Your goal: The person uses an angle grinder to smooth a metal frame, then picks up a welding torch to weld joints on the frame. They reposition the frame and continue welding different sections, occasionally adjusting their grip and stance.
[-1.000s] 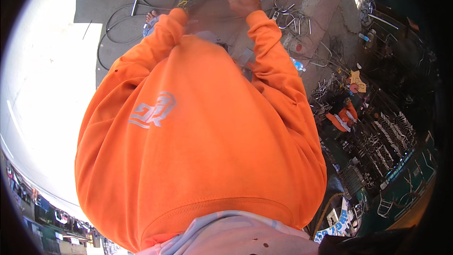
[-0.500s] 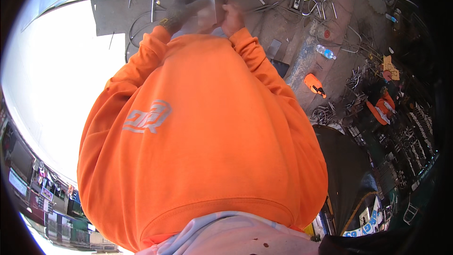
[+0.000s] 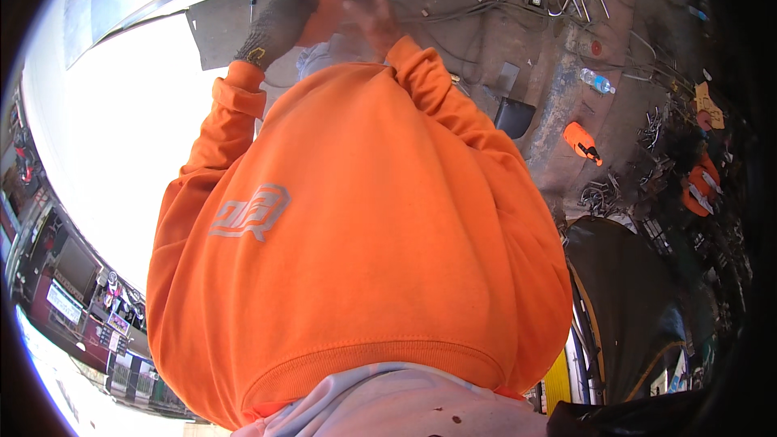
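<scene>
A flat rectangular plate [image 3: 330, 2], its visible face orange-brown, is held up past the front of my orange sweatshirt. My left hand [image 3: 281, 23], in a dark grey knitted glove, is closed on the plate's left edge. At the plate's right side is my right hand [image 3: 375, 19], ungloved and smeared by motion. Its fingertips overlap the plate's face, but their grip is not distinct.
A dark sheet [image 3: 222, 28] lies left of my gloved hand, by a white surface [image 3: 129, 137]. On the floor at right are cables, bent metal rods [image 3: 571, 0], a water bottle [image 3: 597, 81], an orange bottle-shaped item [image 3: 582, 142] and a black piece [image 3: 514, 117].
The plate has tilted and its visible face has gone from silvery grey to orange-brown. My left hand has moved left to its edge. My right hand has shifted slightly left and blurred; the view has shifted.
</scene>
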The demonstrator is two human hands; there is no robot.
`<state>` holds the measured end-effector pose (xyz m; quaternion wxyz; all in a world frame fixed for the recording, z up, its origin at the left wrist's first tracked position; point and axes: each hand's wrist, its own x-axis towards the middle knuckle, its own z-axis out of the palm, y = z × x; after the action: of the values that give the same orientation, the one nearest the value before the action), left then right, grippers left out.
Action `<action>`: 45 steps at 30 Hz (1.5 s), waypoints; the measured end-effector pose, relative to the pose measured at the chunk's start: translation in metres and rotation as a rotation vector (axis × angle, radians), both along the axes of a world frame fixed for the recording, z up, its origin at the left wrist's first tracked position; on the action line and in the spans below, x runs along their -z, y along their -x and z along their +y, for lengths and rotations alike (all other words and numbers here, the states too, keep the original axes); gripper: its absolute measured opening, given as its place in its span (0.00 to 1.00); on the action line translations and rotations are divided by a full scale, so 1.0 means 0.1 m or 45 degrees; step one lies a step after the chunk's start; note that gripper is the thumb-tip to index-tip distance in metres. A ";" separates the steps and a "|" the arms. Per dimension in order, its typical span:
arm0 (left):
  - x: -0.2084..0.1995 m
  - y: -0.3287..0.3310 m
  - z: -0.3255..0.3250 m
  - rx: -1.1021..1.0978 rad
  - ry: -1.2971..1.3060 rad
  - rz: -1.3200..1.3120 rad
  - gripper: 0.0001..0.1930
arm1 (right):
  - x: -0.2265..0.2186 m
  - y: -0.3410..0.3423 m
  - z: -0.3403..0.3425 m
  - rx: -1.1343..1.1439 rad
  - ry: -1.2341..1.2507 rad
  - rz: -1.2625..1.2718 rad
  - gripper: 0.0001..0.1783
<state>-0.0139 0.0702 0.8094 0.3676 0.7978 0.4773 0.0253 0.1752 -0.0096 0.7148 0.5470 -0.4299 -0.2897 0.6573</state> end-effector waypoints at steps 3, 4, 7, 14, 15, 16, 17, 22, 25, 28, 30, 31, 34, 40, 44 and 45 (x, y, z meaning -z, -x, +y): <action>-0.04 0.04 0.07 -0.163 0.071 -0.006 0.22 | -0.04 -0.01 0.04 -0.004 -0.059 -0.255 0.23; -0.04 0.05 0.08 -0.232 0.089 -0.098 0.22 | -0.03 -0.02 0.04 0.004 0.008 -0.118 0.23; -0.03 0.14 0.13 -0.533 0.164 -0.382 0.20 | 0.00 -0.08 -0.02 0.142 0.035 0.318 0.22; 0.07 0.24 0.09 -0.655 0.366 -0.725 0.20 | 0.00 -0.45 -0.04 0.578 0.417 0.963 0.26; 0.08 0.18 0.07 -0.617 0.377 -0.700 0.20 | -0.03 -0.50 -0.02 0.603 0.430 0.953 0.25; 0.10 0.10 0.04 -0.567 0.396 -0.668 0.21 | -0.07 -0.54 0.00 0.630 0.443 0.943 0.24; 0.11 0.02 0.02 -0.510 0.389 -0.638 0.22 | -0.12 -0.58 0.02 0.645 0.426 0.932 0.23; 0.02 -0.30 0.01 -0.546 0.540 -0.925 0.23 | -0.40 -0.65 0.07 0.680 0.457 0.944 0.26; -0.08 -0.38 0.03 -0.496 0.555 -0.817 0.24 | -0.50 -0.65 0.08 0.707 0.480 0.954 0.25; -0.12 -0.49 0.02 -0.517 0.400 -0.932 0.18 | -0.52 -0.65 0.08 0.679 0.488 0.914 0.27; -0.15 -0.58 0.03 -0.540 0.492 -0.965 0.20 | -0.50 -0.67 0.08 0.616 0.468 0.945 0.27; -0.17 -0.61 0.04 -0.551 0.537 -0.980 0.22 | -0.49 -0.68 0.08 0.571 0.453 0.991 0.27; -0.29 -0.65 0.05 -0.523 0.559 -0.960 0.24 | -0.43 -0.70 0.07 0.493 0.454 0.998 0.28; -0.38 -0.67 0.06 -0.569 0.819 -1.351 0.25 | -0.45 -0.67 0.11 0.532 0.420 0.805 0.25; -0.11 -0.68 0.09 -0.333 0.765 -1.273 0.29 | -0.61 -0.64 0.14 0.630 0.405 0.662 0.28; -0.03 -0.70 0.12 -0.144 0.377 -0.861 0.31 | -0.67 -0.64 0.14 0.661 0.428 0.602 0.29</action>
<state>0.0558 0.0820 0.8123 0.6138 0.6550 0.3706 0.2384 0.2388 0.0041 0.7814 0.6689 -0.4092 0.0747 0.6161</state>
